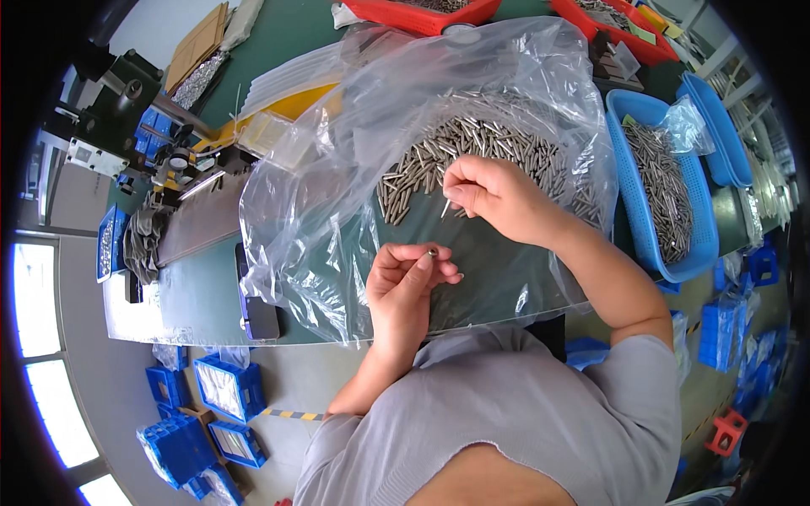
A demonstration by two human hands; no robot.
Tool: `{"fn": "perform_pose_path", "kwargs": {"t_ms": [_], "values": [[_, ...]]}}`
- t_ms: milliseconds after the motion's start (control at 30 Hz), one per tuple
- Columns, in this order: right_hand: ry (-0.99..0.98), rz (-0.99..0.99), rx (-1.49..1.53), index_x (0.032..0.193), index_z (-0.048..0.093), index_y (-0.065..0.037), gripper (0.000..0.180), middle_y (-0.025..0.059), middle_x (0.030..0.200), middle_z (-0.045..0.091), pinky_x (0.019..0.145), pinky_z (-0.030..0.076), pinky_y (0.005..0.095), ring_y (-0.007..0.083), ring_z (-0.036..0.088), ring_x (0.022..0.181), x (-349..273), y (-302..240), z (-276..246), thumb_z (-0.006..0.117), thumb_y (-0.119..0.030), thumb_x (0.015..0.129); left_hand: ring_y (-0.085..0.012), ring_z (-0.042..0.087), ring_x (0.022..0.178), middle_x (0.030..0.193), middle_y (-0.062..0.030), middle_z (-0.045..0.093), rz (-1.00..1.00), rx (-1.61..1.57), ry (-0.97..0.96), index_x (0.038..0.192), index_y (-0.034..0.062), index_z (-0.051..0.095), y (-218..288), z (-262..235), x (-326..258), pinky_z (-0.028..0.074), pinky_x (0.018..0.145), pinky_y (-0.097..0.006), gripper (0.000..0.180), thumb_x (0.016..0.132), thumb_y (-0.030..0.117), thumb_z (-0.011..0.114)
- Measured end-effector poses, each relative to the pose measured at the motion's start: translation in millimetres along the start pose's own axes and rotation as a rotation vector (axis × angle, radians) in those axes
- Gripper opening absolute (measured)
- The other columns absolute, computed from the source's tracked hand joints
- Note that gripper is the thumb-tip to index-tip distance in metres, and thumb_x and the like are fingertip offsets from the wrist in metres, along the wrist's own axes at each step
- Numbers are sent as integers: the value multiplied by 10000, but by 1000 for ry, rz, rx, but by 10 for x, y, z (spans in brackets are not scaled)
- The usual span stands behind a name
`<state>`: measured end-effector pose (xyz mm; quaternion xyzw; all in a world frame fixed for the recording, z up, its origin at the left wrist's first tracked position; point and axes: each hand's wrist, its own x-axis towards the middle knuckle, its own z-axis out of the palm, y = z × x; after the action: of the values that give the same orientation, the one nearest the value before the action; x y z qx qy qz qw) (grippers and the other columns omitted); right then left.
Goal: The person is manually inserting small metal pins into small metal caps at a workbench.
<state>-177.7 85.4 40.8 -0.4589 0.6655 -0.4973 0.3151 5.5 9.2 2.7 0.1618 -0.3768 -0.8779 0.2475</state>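
While the left hand (403,287) pinches a metal piece (432,253) mid-frame, the right hand (489,192) pinches a thin pin (445,209) by one end, probably to bare its tip; upper centre, metal rods (481,139) lie heaped on plastic (321,221), likely for easy reach.

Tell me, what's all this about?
A person is at a green table. The left grip pinches a small metal piece; the right grip holds a thin pale piece, apart from it. Beyond both, metal pins lie heaped amid clear plastic, and a blue basket on the right holds more metal parts.
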Motion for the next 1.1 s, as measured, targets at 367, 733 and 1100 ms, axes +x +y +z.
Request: {"fn": "perform_pose_path", "kwargs": {"t_ms": [367,733,1100], "values": [[-109,-77,33,864,530,-10,91,14,751,571,609,451,230,79,588,710,-123,-151,145,552,-88,906,-218,648,815,969,-187,631,-3,-13,-5,990,-33,499,-4,0,28,552,764,-362,79,920,-4,477],[-133,-111,16,797,598,3,82,22,732,536,633,449,238,87,554,686,-120,-41,187,647,-56,825,-230,654,798,883,-167,635,15,-18,-10,975,-32,500,-19,-12,12,553,755,-361,66,919,-3,483],[-74,-7,67,875,577,-23,120,-5,795,551,641,434,236,85,524,714,-74,-17,55,583,-143,878,-231,651,797,906,-172,629,-2,-18,19,965,-30,501,-2,20,16,553,745,-361,61,915,3,493]]}}
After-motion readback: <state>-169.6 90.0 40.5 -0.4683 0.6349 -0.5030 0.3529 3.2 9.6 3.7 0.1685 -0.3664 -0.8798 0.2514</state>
